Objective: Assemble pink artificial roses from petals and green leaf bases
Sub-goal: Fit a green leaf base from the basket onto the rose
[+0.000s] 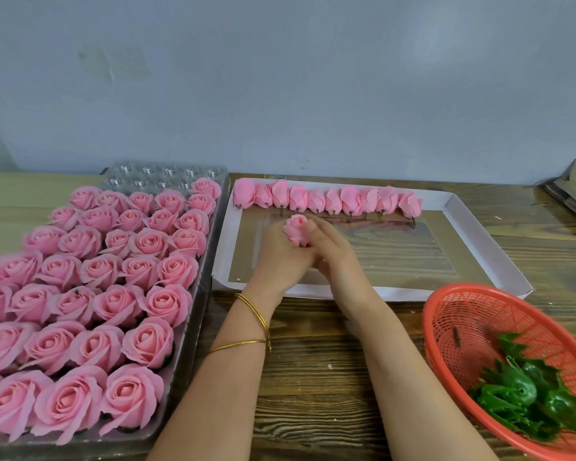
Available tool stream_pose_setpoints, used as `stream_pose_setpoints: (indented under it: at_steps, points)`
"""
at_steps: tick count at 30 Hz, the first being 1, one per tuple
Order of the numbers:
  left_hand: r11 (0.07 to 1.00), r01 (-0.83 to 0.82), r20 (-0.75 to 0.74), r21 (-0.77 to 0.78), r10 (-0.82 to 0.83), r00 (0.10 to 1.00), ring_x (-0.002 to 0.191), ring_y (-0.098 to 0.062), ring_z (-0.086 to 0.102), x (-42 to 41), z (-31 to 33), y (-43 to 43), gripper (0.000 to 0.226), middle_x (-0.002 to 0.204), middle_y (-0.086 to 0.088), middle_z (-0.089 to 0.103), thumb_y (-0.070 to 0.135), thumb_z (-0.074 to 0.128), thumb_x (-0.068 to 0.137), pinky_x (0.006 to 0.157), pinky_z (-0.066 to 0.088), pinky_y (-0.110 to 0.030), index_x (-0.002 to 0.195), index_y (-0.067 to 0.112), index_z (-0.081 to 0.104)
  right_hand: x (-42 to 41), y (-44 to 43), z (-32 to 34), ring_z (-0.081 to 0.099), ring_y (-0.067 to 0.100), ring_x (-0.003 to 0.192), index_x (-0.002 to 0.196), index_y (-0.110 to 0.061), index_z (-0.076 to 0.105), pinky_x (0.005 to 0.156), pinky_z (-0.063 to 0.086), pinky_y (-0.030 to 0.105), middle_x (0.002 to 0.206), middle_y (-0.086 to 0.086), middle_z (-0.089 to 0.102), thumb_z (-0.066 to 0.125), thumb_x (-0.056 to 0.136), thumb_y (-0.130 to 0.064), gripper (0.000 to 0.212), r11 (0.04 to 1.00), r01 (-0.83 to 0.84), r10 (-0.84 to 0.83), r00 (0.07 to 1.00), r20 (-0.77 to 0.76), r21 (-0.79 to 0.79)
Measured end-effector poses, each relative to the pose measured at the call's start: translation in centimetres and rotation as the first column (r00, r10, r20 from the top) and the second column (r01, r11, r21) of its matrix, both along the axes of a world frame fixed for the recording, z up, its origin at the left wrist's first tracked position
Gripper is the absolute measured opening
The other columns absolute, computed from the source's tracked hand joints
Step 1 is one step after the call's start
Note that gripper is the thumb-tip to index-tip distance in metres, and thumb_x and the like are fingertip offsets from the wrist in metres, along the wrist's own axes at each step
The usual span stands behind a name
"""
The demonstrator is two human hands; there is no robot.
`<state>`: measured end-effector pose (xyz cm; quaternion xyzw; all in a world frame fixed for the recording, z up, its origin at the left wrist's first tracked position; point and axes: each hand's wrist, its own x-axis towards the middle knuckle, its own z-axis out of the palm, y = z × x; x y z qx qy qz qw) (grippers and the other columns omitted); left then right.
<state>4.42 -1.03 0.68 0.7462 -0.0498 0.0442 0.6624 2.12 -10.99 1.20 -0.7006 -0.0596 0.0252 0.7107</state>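
Soft pink fills the left side: rows of finished roses, each a shade deeper at its centre, sit in a clear, greyish plastic tray with glinting domed cells. A row of petal bundles in the same plain pink lines a shallow white cardboard tray whose floor is brown. One small rosebud is pink too. Two thin bangles are shiny gold. A basket of bright orange-red plastic has a fine mesh pattern; the leaf bases in it are glossy dark green. The table is brown wood streaked with darker grain. The wall is plain pale blue-grey.
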Motion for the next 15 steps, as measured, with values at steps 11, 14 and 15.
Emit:
stream_pose_setpoints:
  at_steps: [11,14,15]
  points:
    - [0.971,-0.008,0.078,-0.239,0.028,0.997,0.070,-0.011,0.068,-0.6,1.3,0.5,0.025,0.063,0.002,0.064,-0.003,0.076,0.074,0.063,0.054,-0.022,0.066,0.012,0.059,0.9,-1.0,0.2,0.063,0.026,0.104,0.106,0.004,0.068,0.087,0.054,0.033,0.112,0.019,0.069,0.039,0.081,-0.003,0.039,0.865,-0.087,0.147,0.986,-0.082,0.495]
    - [0.950,0.006,0.083,-0.312,0.021,0.996,0.075,-0.019,0.069,-0.7,1.4,0.3,0.020,0.070,-0.011,0.066,0.006,0.079,0.075,0.063,0.056,-0.027,0.075,-0.001,0.060,0.9,-1.0,0.1,0.062,0.029,0.112,0.112,0.008,0.065,0.093,0.053,0.039,0.123,0.022,0.065,0.042,0.071,0.001,0.047,0.841,-0.170,0.247,0.965,-0.084,0.514]
    - [0.947,0.011,0.088,-0.321,0.018,0.996,0.077,-0.022,0.069,-0.8,1.4,0.3,0.026,0.072,-0.017,0.065,0.009,0.080,0.075,0.064,0.058,-0.030,0.079,-0.007,0.059,0.9,-1.0,0.0,0.064,0.028,0.111,0.108,0.005,0.067,0.091,0.054,0.039,0.121,0.019,0.067,0.044,0.071,0.002,0.044,0.843,-0.195,0.269,0.960,-0.079,0.502]
